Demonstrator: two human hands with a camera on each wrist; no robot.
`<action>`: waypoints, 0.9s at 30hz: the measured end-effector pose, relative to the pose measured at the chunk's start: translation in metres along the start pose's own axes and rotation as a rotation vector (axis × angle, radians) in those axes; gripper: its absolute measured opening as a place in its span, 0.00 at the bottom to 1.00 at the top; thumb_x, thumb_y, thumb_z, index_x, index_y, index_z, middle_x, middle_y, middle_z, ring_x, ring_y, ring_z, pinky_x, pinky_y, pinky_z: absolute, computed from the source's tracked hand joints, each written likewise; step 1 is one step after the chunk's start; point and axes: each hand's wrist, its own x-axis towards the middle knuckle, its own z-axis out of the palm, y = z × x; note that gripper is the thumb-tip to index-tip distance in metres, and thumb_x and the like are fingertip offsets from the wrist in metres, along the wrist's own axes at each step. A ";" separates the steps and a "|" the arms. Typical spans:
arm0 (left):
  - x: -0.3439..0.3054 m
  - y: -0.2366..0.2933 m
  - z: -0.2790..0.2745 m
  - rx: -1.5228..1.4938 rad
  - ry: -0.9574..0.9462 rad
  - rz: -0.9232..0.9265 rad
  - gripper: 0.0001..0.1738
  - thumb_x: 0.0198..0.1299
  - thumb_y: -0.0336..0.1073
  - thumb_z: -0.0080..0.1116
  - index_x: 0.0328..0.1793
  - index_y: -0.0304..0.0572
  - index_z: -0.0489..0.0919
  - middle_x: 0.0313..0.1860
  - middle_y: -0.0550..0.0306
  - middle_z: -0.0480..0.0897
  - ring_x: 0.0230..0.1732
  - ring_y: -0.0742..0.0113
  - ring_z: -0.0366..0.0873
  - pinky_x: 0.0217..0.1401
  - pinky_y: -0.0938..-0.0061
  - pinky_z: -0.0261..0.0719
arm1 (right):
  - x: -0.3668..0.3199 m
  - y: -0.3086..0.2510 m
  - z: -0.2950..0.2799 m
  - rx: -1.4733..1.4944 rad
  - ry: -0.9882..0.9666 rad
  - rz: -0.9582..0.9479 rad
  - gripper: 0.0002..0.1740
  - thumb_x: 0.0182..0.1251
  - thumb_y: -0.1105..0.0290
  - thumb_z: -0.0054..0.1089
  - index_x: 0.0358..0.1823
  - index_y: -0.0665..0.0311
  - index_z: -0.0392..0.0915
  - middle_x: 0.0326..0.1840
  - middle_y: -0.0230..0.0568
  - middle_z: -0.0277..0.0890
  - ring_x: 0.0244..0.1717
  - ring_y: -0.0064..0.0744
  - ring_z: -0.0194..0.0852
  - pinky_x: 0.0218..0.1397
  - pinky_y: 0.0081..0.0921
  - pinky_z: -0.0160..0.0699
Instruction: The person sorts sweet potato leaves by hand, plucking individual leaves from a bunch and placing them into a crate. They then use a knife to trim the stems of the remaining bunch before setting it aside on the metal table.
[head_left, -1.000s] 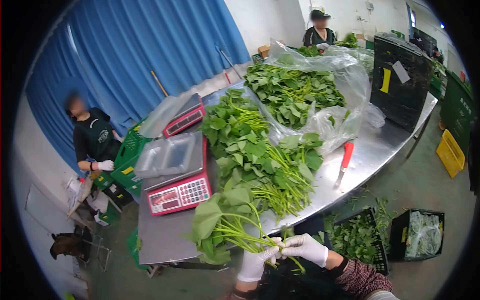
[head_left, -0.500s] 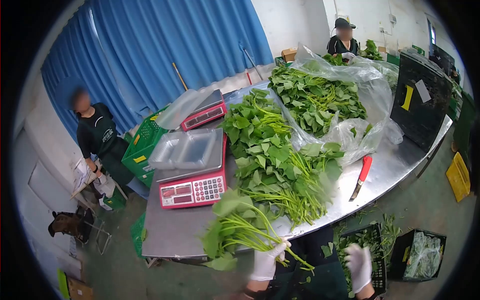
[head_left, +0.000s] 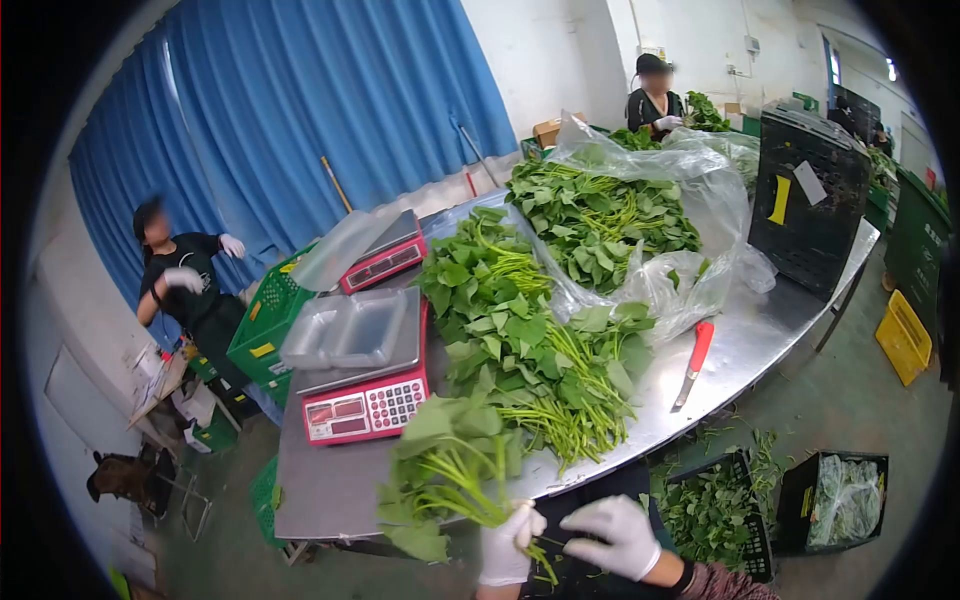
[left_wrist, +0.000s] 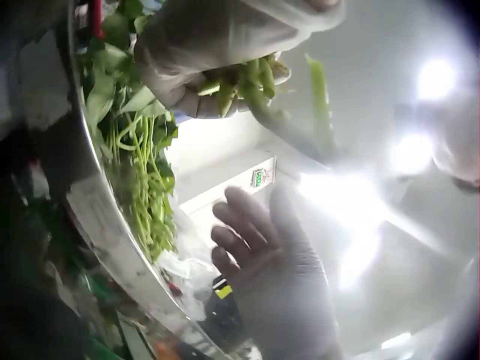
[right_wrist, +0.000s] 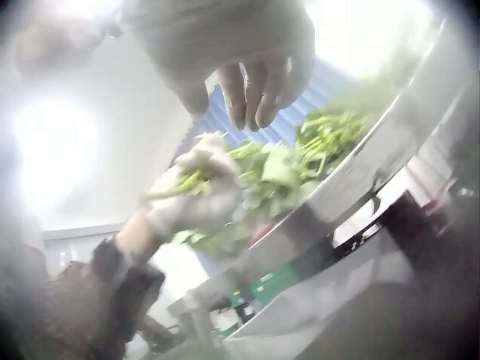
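My gloved left hand (head_left: 508, 545) grips a bunch of leafy green stems (head_left: 455, 475) at the table's front edge, leaves pointing away and cut ends poking out below the fist. In the left wrist view the stem ends (left_wrist: 259, 81) stick out of the curled fingers. Just to the right, my gloved right hand (head_left: 615, 537) holds nothing; its fingers are loosely bent and apart from the stems. The right wrist view shows these fingers hanging above the left fist (right_wrist: 199, 184). Beyond lies a large heap of greens (head_left: 530, 350) on the metal table (head_left: 345, 495).
Left of the heap stand a red scale (head_left: 365, 408) with clear trays (head_left: 345, 330) and a second scale (head_left: 385, 262). A red-handled knife (head_left: 697, 360) lies at right, near a plastic bag (head_left: 715, 290) and black crate (head_left: 805, 205). Floor crates (head_left: 848, 490) stand lower right. Two people are farther back.
The right hand has come back from the lower right to beside the left hand, which still grips the bunch. The person at left has raised both hands.
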 end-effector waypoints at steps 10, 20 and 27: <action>0.011 0.012 -0.020 -0.084 0.127 0.128 0.14 0.61 0.31 0.53 0.51 0.33 0.74 0.14 0.64 0.66 0.20 0.71 0.68 0.32 0.76 0.70 | 0.090 0.060 0.001 -0.404 -0.065 -0.056 0.15 0.52 0.59 0.64 0.39 0.56 0.82 0.32 0.36 0.73 0.36 0.38 0.72 0.39 0.32 0.69; 0.011 0.012 -0.026 -0.041 0.210 0.123 0.12 0.57 0.28 0.55 0.45 0.27 0.76 0.18 0.57 0.72 0.24 0.64 0.73 0.37 0.69 0.76 | 0.123 0.078 0.029 -0.124 0.137 0.193 0.07 0.51 0.65 0.63 0.25 0.59 0.79 0.26 0.38 0.72 0.29 0.33 0.74 0.36 0.27 0.71; 0.014 0.002 -0.016 0.020 0.198 0.130 0.14 0.57 0.29 0.55 0.47 0.25 0.76 0.22 0.52 0.77 0.29 0.62 0.77 0.41 0.72 0.75 | 0.098 0.062 0.002 0.768 0.060 0.473 0.07 0.65 0.69 0.58 0.34 0.64 0.74 0.33 0.25 0.72 0.37 0.16 0.65 0.45 0.16 0.65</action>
